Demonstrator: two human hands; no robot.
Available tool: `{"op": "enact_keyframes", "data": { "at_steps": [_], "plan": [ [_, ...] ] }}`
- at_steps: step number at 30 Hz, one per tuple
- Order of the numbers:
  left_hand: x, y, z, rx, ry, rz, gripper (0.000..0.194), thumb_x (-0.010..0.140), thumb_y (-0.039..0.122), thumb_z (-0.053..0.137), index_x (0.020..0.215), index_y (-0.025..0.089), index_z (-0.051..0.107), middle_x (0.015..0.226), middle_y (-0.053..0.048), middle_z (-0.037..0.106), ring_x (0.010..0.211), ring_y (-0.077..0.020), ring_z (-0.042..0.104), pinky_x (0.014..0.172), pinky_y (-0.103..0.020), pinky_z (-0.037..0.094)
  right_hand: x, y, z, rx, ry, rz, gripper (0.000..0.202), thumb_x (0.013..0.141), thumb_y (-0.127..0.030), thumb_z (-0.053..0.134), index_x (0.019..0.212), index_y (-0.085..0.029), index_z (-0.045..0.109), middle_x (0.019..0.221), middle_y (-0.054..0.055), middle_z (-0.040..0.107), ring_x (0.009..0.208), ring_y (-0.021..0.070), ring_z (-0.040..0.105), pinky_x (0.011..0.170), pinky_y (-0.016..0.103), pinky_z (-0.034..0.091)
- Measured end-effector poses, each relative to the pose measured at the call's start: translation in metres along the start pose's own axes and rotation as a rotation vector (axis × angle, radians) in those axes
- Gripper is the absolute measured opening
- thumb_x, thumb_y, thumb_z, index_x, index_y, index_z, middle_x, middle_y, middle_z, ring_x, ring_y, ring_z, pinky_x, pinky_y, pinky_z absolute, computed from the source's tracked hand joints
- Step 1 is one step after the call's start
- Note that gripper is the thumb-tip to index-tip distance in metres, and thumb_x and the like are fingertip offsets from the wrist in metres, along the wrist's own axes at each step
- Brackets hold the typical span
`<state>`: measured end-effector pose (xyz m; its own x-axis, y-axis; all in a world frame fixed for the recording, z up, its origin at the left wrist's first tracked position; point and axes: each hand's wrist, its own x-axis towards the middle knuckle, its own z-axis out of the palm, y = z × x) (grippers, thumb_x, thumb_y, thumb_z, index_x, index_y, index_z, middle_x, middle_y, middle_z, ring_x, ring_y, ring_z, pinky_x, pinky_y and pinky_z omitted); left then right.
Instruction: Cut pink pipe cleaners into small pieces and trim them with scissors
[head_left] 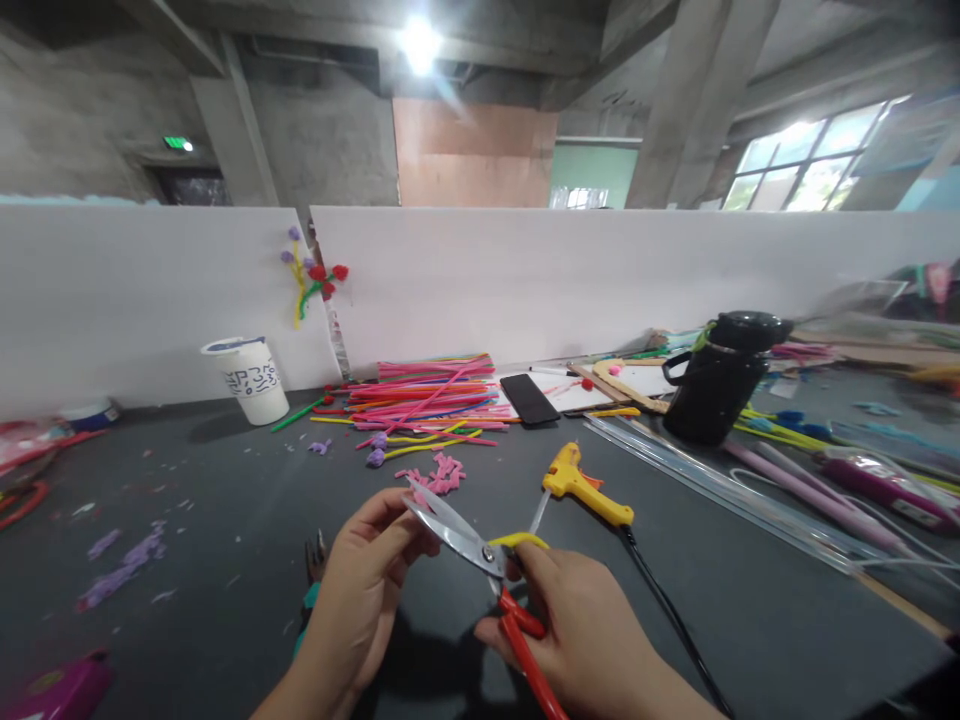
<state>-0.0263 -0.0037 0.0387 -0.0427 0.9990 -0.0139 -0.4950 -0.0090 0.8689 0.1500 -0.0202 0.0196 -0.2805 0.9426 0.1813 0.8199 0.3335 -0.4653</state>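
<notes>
Head view: right hand [581,610] grips scissors [480,553], blades toward 11 o'clock; left hand [371,565] at the tips (can't tell what it's pinching). Pink snippets [448,473] at 12 look cut; stems [427,395] beyond look uncut.

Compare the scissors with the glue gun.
The scissors are held up in the right hand; the glue gun lies on the table. The scissors have metal blades and red handles, while the glue gun's body is mostly yellow. The glue gun trails a black cord; the scissors have none. Both are hand tools.
</notes>
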Motion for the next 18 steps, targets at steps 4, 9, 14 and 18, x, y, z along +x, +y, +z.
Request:
{"op": "enact_keyframes", "data": {
  "at_steps": [4,9,14,18],
  "plan": [
    [-0.002,0.002,0.002,-0.046,-0.030,-0.022,0.001,0.067,0.015,0.061,0.066,0.015,0.061,0.073,0.000,0.060,0.069,-0.0093,0.054,0.069,-0.020,0.043,0.001,0.002,0.000,0.123,-0.055,0.066,0.034,0.065,-0.053,0.054,0.072,-0.020,0.050,0.064,0.000,0.058,0.056,0.0142,0.049,0.050,0.022,0.027],
    [-0.010,-0.010,0.007,-0.126,-0.229,-0.217,0.007,0.064,0.011,0.061,0.059,0.016,0.060,0.092,-0.001,0.060,0.089,-0.0142,0.053,0.082,-0.025,0.038,0.014,-0.001,-0.005,0.214,-0.043,0.216,0.020,0.074,-0.040,0.047,0.074,-0.021,0.050,0.063,0.000,0.057,0.052,0.0127,0.047,0.047,0.021,0.027],
    [-0.004,-0.036,0.004,-0.185,-0.241,-0.416,0.014,0.053,0.020,0.071,0.057,0.015,0.058,0.056,0.001,0.057,0.051,-0.0109,0.052,0.052,-0.021,0.038,0.034,-0.015,0.000,0.051,0.006,0.067,0.016,0.065,-0.026,0.053,0.080,-0.020,0.052,0.074,0.003,0.060,0.064,0.0165,0.052,0.054,0.024,0.031],
    [0.011,-0.037,-0.003,-0.248,-0.111,-0.493,0.017,0.053,0.023,0.072,0.061,0.016,0.058,0.049,0.002,0.055,0.045,-0.0095,0.050,0.049,-0.021,0.036,0.043,-0.031,-0.005,0.014,-0.062,-0.049,0.024,0.066,-0.027,0.053,0.087,-0.016,0.055,0.086,0.008,0.059,0.078,0.0196,0.053,0.065,0.026,0.037]
  ]
}}
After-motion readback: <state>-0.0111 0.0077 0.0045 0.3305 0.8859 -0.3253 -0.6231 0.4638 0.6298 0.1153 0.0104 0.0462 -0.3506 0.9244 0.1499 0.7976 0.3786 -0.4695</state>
